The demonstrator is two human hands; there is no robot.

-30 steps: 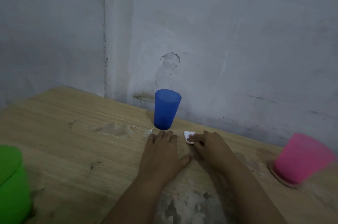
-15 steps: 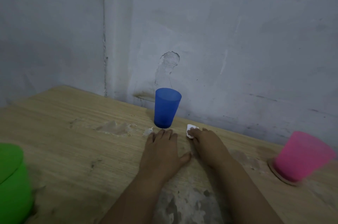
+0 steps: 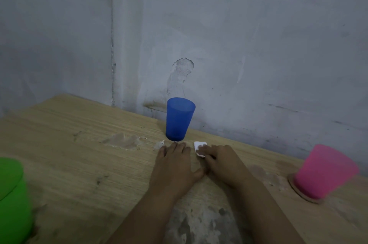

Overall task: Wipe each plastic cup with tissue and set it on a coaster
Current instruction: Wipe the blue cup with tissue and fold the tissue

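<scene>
A blue plastic cup stands upright on the wooden table, close to the wall. My left hand lies flat on the table just in front of the cup, fingers spread, holding nothing. Beside it, my right hand pinches a small white tissue against the table, to the right of the cup. A pink cup sits on a brown round coaster at the far right. A green cup is at the left edge, partly cut off.
A grey cracked wall runs right behind the table's far edge. The table top has worn, peeled patches left of the blue cup and near my forearms. A tiny white scrap lies by the cup's base.
My right hand slid the tissue forward towards the wall, then drew it slightly back. My left hand stayed flat. The cups have not moved.
</scene>
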